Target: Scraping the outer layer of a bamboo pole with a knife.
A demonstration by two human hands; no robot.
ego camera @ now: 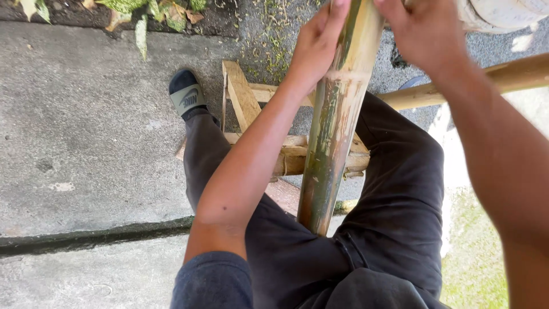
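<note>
Here the bamboo pole [334, 126] is standing nearly upright between the person's knees, its long axis running from the lap up and slightly right, out of the top edge of the view. The lower end is disappearing behind the dark trousers [400, 189]. The left hand [314, 46] is lying against the pole's left flank just above a node ring, fingers pressed together and curving round the stem. The right hand [420, 34] is sitting on the pole's right side at about the same height; its fingertips are cut off by the frame, so whether they are closing round the stem cannot be told. Both hands are touching the pole, neither clearly nearer. A second bamboo length [503, 77] is lying crosswise behind, over a low wooden frame [246, 100] on the concrete ground [86, 143].
</note>
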